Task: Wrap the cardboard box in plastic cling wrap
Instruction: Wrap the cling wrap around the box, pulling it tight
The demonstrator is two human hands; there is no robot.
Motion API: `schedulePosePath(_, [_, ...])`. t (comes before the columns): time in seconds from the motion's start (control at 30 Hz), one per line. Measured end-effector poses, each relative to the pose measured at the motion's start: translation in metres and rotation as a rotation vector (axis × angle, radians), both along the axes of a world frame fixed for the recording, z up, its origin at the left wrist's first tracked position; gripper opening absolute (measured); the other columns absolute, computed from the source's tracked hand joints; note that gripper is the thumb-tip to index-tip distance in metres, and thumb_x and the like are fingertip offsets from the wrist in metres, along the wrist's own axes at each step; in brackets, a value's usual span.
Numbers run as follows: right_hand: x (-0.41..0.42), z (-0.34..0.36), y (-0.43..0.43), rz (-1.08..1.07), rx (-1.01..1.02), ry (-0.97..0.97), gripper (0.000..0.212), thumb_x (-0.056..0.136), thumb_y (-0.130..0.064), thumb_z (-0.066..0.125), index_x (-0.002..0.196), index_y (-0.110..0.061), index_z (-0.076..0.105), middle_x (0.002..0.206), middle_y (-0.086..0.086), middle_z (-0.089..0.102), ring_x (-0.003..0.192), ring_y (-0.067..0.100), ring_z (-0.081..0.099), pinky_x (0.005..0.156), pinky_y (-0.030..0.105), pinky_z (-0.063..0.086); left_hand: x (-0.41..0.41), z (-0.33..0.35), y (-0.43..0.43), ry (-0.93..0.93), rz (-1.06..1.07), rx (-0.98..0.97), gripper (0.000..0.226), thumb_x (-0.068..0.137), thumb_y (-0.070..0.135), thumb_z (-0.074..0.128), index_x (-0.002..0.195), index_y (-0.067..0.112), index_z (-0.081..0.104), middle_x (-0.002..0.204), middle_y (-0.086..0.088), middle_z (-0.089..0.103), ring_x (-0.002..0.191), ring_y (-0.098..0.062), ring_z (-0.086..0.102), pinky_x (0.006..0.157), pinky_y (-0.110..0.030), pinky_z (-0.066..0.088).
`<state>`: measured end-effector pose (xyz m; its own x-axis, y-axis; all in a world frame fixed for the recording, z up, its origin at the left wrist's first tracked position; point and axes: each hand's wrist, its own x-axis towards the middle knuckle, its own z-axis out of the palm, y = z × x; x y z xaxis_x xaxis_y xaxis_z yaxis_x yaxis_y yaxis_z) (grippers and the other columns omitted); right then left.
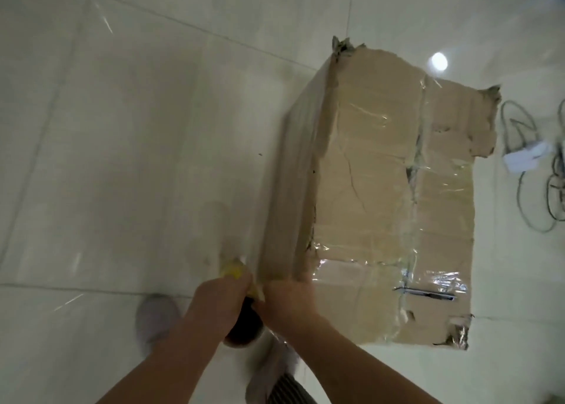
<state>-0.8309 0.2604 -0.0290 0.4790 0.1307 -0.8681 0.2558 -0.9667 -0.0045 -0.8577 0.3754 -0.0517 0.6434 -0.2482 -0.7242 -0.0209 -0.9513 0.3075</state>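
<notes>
A worn cardboard box (382, 189) with torn corners stands on the tiled floor, clear plastic film stretched over its left side and parts of its top. At the box's near left corner my left hand (220, 299) grips the cling wrap roll (244, 321), whose dark core end and yellowish edge show between my hands. My right hand (290, 303) grips the same roll from the right, close against the box corner. A sheet of clear film (269, 205) runs from the roll along the box's left face.
Pale glossy floor tiles (122, 159) spread to the left and behind the box. Tangled cables and a white adapter (526, 159) lie on the floor to the right of the box. A slippered foot (156, 318) is near my left arm.
</notes>
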Motion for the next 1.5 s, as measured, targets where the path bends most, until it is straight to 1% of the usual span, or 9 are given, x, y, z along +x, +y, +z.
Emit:
schedulePosePath(0.17, [-0.01, -0.014, 0.001, -0.074, 0.025, -0.002, 0.029, 0.096, -0.03, 0.039, 0.103, -0.019, 0.065, 0.104, 0.002, 0.069, 0.106, 0.021, 0.061, 0.111, 0.042, 0.007, 0.011, -0.015, 0.008, -0.168, -0.066, -0.079, 0.05, 0.015, 0.025, 0.092, 0.057, 0.024, 0.064, 0.037, 0.005, 0.044, 0.023, -0.013, 0.042, 0.038, -0.017, 0.0])
schedulePosePath(0.23, [-0.009, -0.018, 0.0, -0.142, 0.037, -0.026, 0.025, 0.093, -0.022, 0.042, 0.1, -0.019, 0.065, 0.101, 0.002, 0.07, 0.104, 0.022, 0.063, 0.113, 0.041, 0.01, 0.023, -0.007, 0.007, -0.118, -0.136, -0.072, 0.036, 0.048, 0.028, 0.088, 0.078, 0.026, 0.069, 0.057, 0.0, 0.061, 0.044, -0.015, 0.061, 0.035, -0.022, 0.021])
schedulePosePath(0.33, [0.008, -0.019, -0.002, -0.222, 0.083, -0.058, 0.025, 0.091, -0.015, 0.044, 0.107, -0.017, 0.063, 0.109, 0.005, 0.068, 0.106, 0.026, 0.062, 0.096, 0.032, 0.036, 0.037, -0.015, 0.005, -0.169, -0.089, -0.024, 0.031, 0.097, 0.03, 0.04, 0.127, 0.026, 0.046, 0.111, -0.003, 0.062, 0.099, -0.022, 0.063, 0.068, -0.03, 0.037])
schedulePosePath(0.7, [0.125, -0.02, -0.007, 0.249, 0.168, -0.363, 0.022, 0.094, -0.02, 0.041, 0.112, -0.019, 0.054, 0.106, 0.002, 0.066, 0.1, 0.024, 0.062, 0.08, 0.029, 0.036, 0.088, -0.026, -0.01, -0.273, 0.577, -0.205, 0.003, 0.091, 0.015, 0.044, 0.093, 0.016, 0.044, 0.076, -0.003, 0.052, 0.068, -0.024, 0.044, 0.058, -0.03, 0.028])
schedulePosePath(0.83, [0.109, -0.022, -0.011, -0.122, 0.109, -0.201, 0.026, 0.094, -0.022, 0.046, 0.119, -0.017, 0.054, 0.113, 0.008, 0.064, 0.104, 0.03, 0.062, 0.073, 0.03, 0.04, 0.076, -0.03, -0.008, -0.304, 0.683, -0.232, 0.013, 0.092, 0.015, 0.045, 0.086, 0.017, 0.035, 0.071, -0.005, 0.049, 0.067, -0.029, 0.047, 0.057, -0.032, 0.03])
schedulePosePath(0.97, [0.09, -0.028, -0.011, -0.903, 0.151, 0.176, 0.023, 0.093, -0.019, 0.05, 0.106, 0.0, 0.056, 0.087, 0.015, 0.068, 0.071, 0.028, 0.07, 0.071, 0.036, 0.059, 0.072, -0.029, -0.002, -0.232, 0.733, -0.208, 0.016, 0.091, 0.017, 0.048, 0.082, 0.015, 0.035, 0.063, -0.002, 0.045, 0.061, -0.025, 0.047, 0.051, -0.031, 0.028])
schedulePosePath(1.1, [0.077, -0.026, -0.002, -1.273, 0.257, 0.254, 0.027, 0.094, -0.004, 0.044, 0.116, 0.009, 0.054, 0.109, 0.025, 0.064, 0.093, 0.032, 0.068, 0.054, 0.024, 0.057, 0.081, -0.028, 0.01, -0.15, 0.59, -0.165, 0.016, 0.089, 0.019, 0.05, 0.083, 0.015, 0.035, 0.063, 0.0, 0.045, 0.059, -0.021, 0.045, 0.049, -0.03, 0.029])
schedulePosePath(1.27, [0.099, -0.029, 0.006, -0.723, 0.189, -0.091, 0.03, 0.087, 0.0, 0.043, 0.111, -0.001, 0.06, 0.102, 0.019, 0.067, 0.09, 0.035, 0.067, 0.079, 0.041, 0.056, 0.109, -0.024, 0.019, -0.161, 0.407, -0.168, 0.021, 0.09, 0.016, 0.049, 0.093, 0.017, 0.029, 0.066, -0.001, 0.045, 0.058, -0.02, 0.044, 0.047, -0.03, 0.027])
schedulePosePath(1.5, [0.162, -0.014, 0.015, 0.193, 0.151, -0.351, 0.026, 0.095, -0.015, 0.043, 0.12, -0.012, 0.048, 0.112, 0.012, 0.06, 0.103, 0.033, 0.059, 0.068, 0.032, 0.033, 0.141, -0.028, 0.006, -0.181, 0.48, -0.194, 0.023, 0.093, 0.016, 0.045, 0.111, 0.007, 0.033, 0.081, -0.008, 0.05, 0.07, -0.027, 0.048, 0.058, -0.035, 0.034])
